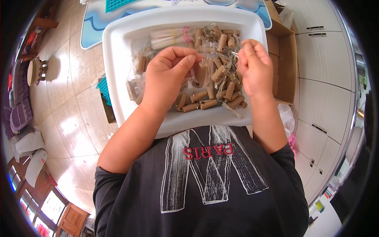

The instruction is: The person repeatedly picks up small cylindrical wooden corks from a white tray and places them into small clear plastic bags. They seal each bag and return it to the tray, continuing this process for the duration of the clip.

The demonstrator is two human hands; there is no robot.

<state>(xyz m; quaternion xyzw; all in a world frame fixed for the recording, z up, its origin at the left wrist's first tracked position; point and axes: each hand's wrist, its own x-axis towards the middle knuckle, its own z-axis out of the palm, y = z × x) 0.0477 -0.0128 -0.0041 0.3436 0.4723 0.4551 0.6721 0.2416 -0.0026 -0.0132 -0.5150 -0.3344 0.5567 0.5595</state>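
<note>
Over white tray (118, 59), hands (213, 75) pinching clear bag (213, 49)

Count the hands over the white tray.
2. The left hand pinches a clear plastic bag above the white tray; the right hand holds its other side. None look hidden.

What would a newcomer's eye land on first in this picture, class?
First, the two hands raised at the centre: the left hand and right hand pinch a clear plastic bag between them. Beneath them a white tray fills the upper middle, scattered with small brown cardboard tubes and more clear bags. A cardboard box stands at the tray's right.
</note>
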